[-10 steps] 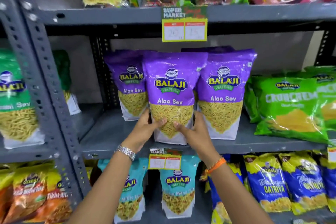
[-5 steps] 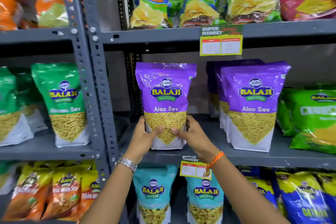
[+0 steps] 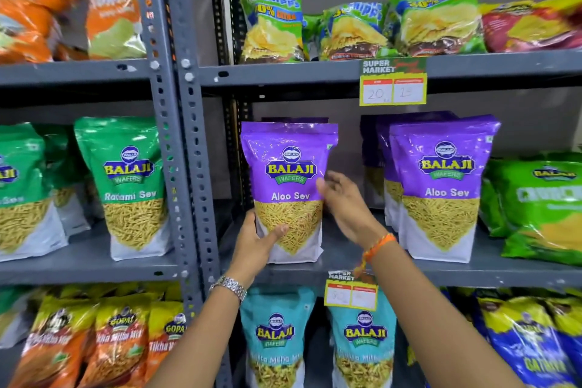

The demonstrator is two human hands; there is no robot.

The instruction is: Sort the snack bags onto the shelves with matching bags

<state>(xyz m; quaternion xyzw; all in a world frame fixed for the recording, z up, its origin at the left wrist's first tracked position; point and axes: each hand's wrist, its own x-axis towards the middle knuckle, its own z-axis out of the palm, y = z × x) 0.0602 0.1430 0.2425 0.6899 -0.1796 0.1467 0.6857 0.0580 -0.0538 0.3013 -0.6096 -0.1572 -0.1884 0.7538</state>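
Hiding behind purple Aloo Sev bag: another purple bag.

Aloo Sev bag stands upright on the middle shelf, at its left end, just right of the upright post. My left hand grips its lower left corner; my right hand is at its right edge. Another bag sits directly behind it. Matching Aloo Sev stack stands further right, apart. Ratlami Sev bags left of the post. Chips bags on the shelf above.
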